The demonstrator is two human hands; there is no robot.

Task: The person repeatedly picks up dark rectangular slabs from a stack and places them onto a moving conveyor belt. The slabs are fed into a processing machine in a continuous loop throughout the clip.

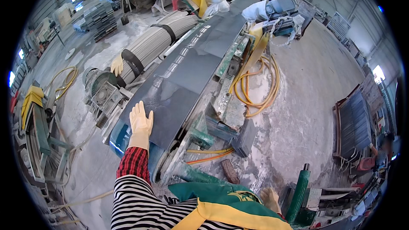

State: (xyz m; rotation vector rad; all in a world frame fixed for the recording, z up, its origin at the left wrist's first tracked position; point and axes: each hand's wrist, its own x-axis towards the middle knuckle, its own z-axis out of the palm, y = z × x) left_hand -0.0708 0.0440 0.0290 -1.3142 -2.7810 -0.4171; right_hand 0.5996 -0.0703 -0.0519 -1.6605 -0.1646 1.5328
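While left hand (141,121) lies open on dark slab (183,76), right hand (271,199) half-hidden, grip unclear.

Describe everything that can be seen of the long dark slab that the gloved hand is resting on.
The dark slab is long, flat and narrow, dark grey to black like polished stone, with a glossy, wet-looking surface that mirrors roof lights. It lies flat along a dusty green machine bed, running from the near end by the person away toward the far machinery. The left hand, in a pale rubber glove, lies palm down on its near end. A bundle of grey strips lies along its left side.
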